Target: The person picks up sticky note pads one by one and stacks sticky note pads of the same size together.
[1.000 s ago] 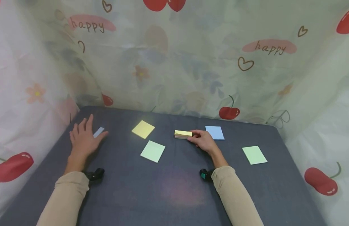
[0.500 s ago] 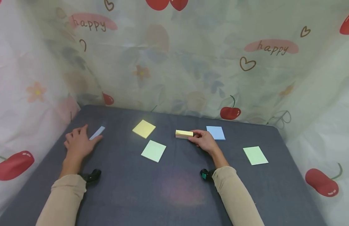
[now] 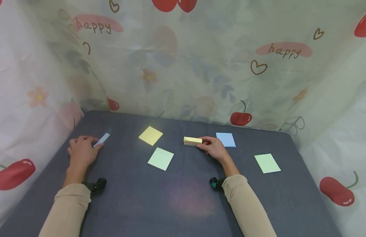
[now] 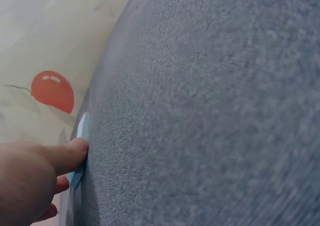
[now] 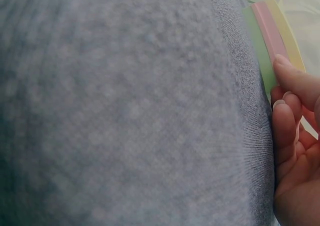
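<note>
At the table's left, my left hand (image 3: 83,153) grips a narrow light-blue sticky note pad (image 3: 102,139) near its lower end. The left wrist view shows the thumb (image 4: 75,151) against the side of this blue pad (image 4: 84,128), other fingertips showing beyond it. In the middle, my right hand (image 3: 213,148) pinches the right end of a stack of narrow sticky note pads (image 3: 192,141), yellow on top. From the right wrist its layers show as green, pink (image 5: 270,31) and yellow, with the thumb on the side. The stack appears to rest on the table.
Square sticky note pads lie spread over the dark grey table (image 3: 159,204): yellow (image 3: 150,135), pale green (image 3: 160,159), blue (image 3: 226,140) behind the right hand, and another green one (image 3: 267,163) at right. A patterned curtain (image 3: 183,65) surrounds the table's back and sides.
The left hand has drawn back slightly, and its spread fingers have closed in to grip the narrow blue pad. The right hand and its stack have stayed in place.
</note>
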A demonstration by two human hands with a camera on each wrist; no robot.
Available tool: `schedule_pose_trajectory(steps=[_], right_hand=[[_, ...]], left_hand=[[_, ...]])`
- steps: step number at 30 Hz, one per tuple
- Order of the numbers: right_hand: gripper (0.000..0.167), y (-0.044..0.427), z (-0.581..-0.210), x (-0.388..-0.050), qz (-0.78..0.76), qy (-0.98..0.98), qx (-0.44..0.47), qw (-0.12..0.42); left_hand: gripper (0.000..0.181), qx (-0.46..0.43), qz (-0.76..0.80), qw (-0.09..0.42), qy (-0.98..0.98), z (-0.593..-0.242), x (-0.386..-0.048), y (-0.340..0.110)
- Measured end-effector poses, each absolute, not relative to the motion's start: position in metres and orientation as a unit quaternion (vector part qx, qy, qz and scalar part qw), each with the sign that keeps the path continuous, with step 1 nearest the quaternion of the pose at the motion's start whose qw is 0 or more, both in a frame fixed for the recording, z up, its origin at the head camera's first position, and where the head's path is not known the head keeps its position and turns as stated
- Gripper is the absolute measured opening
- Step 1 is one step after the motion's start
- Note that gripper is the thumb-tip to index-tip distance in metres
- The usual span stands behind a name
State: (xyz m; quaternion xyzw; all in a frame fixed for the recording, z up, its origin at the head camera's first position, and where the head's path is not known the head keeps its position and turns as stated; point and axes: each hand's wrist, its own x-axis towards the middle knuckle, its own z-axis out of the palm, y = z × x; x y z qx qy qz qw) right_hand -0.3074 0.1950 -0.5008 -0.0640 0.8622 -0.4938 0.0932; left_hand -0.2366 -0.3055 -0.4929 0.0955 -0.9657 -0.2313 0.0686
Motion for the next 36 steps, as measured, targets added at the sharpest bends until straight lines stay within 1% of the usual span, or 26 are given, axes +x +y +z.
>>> schedule_pose_trajectory(steps=[3,8,15,20,25,29,36], right_hand=[[0.035,0.195,-0.501,-0.307,-0.494,0.862,-0.065,0.094],[0.036,0.196,-0.501,-0.307,-0.49,0.864,-0.064,0.093],[0.036,0.196,-0.5,-0.308,-0.493,0.863,-0.065,0.092],[0.035,0.196,-0.502,-0.309,-0.492,0.863,-0.067,0.092],[0.035,0.197,-0.504,-0.309,-0.488,0.866,-0.069,0.089],[0.035,0.196,-0.503,-0.309,-0.487,0.866,-0.07,0.088],[0.036,0.196,-0.503,-0.31,-0.487,0.866,-0.07,0.088]], left_hand=[[0.038,0.097,-0.225,0.071,-0.967,-0.493,-0.238,-0.303],[0.037,0.096,-0.22,0.075,-0.968,-0.493,-0.239,-0.3],[0.03,0.076,-0.22,0.098,-0.968,-0.493,-0.241,-0.297],[0.029,0.062,-0.223,0.108,-0.967,-0.493,-0.242,-0.298],[0.032,0.041,-0.26,0.095,-0.96,-0.495,-0.243,-0.298],[0.034,0.044,-0.279,0.073,-0.957,-0.495,-0.244,-0.297],[0.035,0.053,-0.305,0.051,-0.95,-0.493,-0.247,-0.293]])
